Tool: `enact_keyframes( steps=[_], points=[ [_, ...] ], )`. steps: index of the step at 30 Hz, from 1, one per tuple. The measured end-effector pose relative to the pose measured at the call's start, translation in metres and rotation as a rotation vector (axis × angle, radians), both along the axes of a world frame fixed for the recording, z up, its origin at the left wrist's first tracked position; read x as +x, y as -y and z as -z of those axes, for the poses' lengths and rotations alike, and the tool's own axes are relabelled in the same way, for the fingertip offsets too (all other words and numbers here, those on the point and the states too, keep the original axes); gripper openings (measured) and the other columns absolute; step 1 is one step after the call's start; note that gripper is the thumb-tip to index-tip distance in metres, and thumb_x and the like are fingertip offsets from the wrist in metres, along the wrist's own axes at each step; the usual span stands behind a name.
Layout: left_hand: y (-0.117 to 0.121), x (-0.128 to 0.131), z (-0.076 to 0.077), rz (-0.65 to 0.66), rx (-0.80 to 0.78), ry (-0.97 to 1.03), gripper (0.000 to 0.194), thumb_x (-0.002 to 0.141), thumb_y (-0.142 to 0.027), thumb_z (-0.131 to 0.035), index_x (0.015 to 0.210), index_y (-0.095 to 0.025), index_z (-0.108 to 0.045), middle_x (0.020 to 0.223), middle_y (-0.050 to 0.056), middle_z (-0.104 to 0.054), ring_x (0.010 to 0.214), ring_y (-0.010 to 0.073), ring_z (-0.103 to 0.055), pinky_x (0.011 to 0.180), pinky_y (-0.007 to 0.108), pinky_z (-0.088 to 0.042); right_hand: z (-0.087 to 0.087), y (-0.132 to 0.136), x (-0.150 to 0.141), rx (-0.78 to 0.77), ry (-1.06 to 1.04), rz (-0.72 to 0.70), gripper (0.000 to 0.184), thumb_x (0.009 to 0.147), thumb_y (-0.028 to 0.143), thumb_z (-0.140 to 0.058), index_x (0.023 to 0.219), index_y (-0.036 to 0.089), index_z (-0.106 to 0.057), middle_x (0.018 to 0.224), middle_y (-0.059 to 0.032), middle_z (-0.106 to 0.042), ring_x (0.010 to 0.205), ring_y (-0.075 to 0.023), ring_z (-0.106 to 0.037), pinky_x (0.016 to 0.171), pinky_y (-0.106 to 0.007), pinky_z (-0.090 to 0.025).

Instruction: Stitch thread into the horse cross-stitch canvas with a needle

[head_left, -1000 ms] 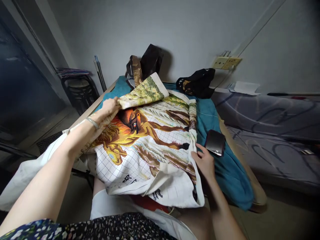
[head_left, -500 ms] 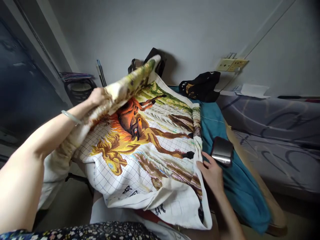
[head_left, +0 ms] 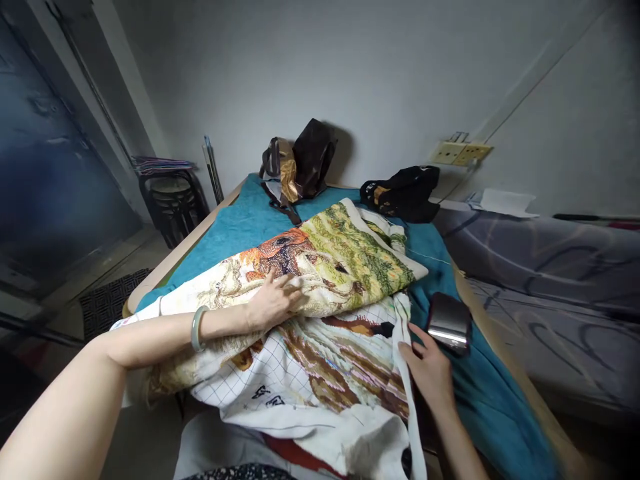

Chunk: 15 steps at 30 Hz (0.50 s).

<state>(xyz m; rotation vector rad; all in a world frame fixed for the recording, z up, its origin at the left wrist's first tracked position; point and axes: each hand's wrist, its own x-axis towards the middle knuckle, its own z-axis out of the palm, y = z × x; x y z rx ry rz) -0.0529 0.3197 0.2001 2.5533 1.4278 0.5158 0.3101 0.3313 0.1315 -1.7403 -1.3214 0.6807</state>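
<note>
A large cross-stitch cloth with horses stitched on a printed grid lies over the table edge and my lap. Its far part is folded over toward me, so the backs of the stitches face up. My left hand, a pale bangle on its wrist, rests on this folded layer with fingers spread. At the right side, my right hand pinches the cloth's white border between thumb and fingers. The fold hides most of the horses; legs and some black characters still show.
A teal cover lies on the table beneath the cloth. A dark shiny box-like object sits by my right hand. Toward the wall are a brown bag and a black cloth item. Stacked stools stand left.
My left hand has let go of the raised cloth part and moved right and down onto it. That part now lies folded over the horses. My right hand stays at the border.
</note>
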Motion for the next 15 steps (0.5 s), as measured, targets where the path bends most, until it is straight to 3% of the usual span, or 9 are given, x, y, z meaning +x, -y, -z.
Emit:
enact_keyframes(
  steps=[2,4,6,8,11,13,15],
  points=[
    [-0.006,0.001,-0.010,-0.045,0.042,-0.204,0.061,0.082,-0.051,-0.061,0.138,-0.027,-0.052,0.151,0.015,-0.043,0.142,0.0417,-0.027,0.111,0.068,-0.019,0.002,0.001,-0.001,0.032,-0.006,-0.004,0.070,0.064,0.041,-0.061,0.127,0.011,-0.063,0.085,-0.0121,-0.076,0.068,-0.0253,-0.071,0.061,-0.032,-0.055],
    [-0.014,0.002,-0.016,-0.142,-0.010,-0.239,0.078,0.071,-0.058,-0.069,0.141,-0.027,-0.050,0.157,0.016,-0.033,0.143,0.0490,-0.020,0.107,0.074,-0.018,0.004,0.001,-0.003,0.056,0.005,-0.009,0.066,0.067,0.042,-0.060,0.125,0.011,-0.064,0.082,-0.0114,-0.076,0.068,-0.0252,-0.071,0.059,-0.032,-0.054],
    [-0.026,-0.002,-0.020,-0.196,-0.081,-0.231,0.077,0.068,-0.060,-0.071,0.137,-0.028,-0.056,0.154,0.016,-0.038,0.141,0.0493,-0.025,0.107,0.071,-0.024,0.001,0.000,-0.003,0.087,0.077,-0.002,0.060,0.070,0.047,-0.058,0.118,0.010,-0.067,0.076,-0.0102,-0.074,0.068,-0.0256,-0.070,0.060,-0.033,-0.053],
    [-0.042,-0.015,-0.023,-0.185,-0.120,-0.183,0.061,0.073,-0.054,-0.067,0.128,-0.027,-0.063,0.146,0.012,-0.051,0.136,0.0414,-0.039,0.108,0.058,-0.033,-0.010,-0.008,0.001,0.129,0.213,0.020,0.053,0.073,0.053,-0.057,0.103,0.012,-0.073,0.070,-0.0088,-0.072,0.064,-0.0252,-0.067,0.064,-0.036,-0.053],
    [-0.074,-0.042,-0.025,-0.204,-0.143,-0.044,0.055,0.078,-0.049,-0.058,0.124,-0.019,-0.065,0.134,0.011,-0.061,0.120,0.0302,-0.058,0.101,0.039,-0.045,-0.043,-0.040,0.015,0.158,0.261,0.032,0.048,0.082,0.054,-0.051,0.095,0.014,-0.074,0.064,-0.0061,-0.068,0.050,-0.0195,-0.060,0.066,-0.036,-0.052],
    [-0.094,-0.058,-0.023,-0.318,-0.105,-0.008,0.062,0.079,-0.055,-0.055,0.126,-0.015,-0.062,0.133,0.014,-0.062,0.119,0.0314,-0.058,0.101,0.039,-0.045,-0.072,-0.081,0.027,0.219,0.256,0.043,0.045,0.087,0.049,-0.048,0.102,0.015,-0.072,0.070,-0.0065,-0.069,0.054,-0.0192,-0.062,0.067,-0.035,-0.053],
    [-0.108,-0.068,-0.017,-0.374,-0.058,-0.069,0.065,0.079,-0.060,-0.052,0.124,-0.015,-0.062,0.133,0.015,-0.061,0.127,0.0350,-0.052,0.106,0.044,-0.040,-0.101,-0.137,0.036,0.325,0.372,0.070,0.044,0.087,0.042,-0.051,0.115,0.013,-0.067,0.084,-0.0105,-0.071,0.075,-0.0249,-0.068,0.082,-0.041,-0.053]
  ],
)
